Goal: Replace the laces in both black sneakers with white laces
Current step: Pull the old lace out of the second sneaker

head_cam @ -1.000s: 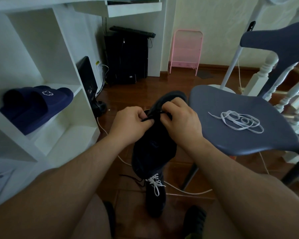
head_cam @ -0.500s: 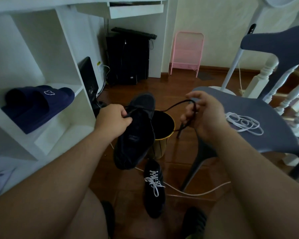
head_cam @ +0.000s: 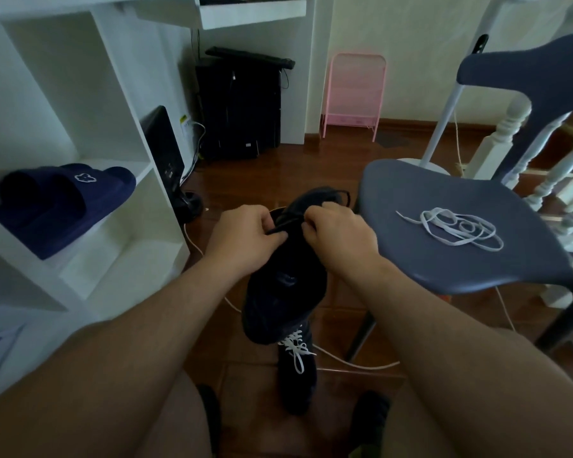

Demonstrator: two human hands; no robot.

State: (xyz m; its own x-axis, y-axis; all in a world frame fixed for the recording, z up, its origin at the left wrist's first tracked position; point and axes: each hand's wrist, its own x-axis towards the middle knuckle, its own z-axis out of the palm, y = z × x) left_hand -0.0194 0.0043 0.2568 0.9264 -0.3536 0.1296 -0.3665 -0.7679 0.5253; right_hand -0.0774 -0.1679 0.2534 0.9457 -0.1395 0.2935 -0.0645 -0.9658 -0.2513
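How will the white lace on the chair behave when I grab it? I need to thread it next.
The white lace lies in loose overlapping loops on the chair, so it is probably floppy and light. Lifted by one end, it would likely trail and might snag on its own loops. It looks flat, so it should not roll.

Your left hand (head_cam: 242,238) and right hand (head_cam: 339,238) meet centre, both on the held sneaker (head_cam: 285,282). Second sneaker (head_cam: 296,371) sits on the floor right below it. Chair (head_cam: 444,259) is on your right, loose lace (head_cam: 457,228) on its seat. Shelf (head_cam: 90,200) is on your left, slippers (head_cam: 63,201) in it.
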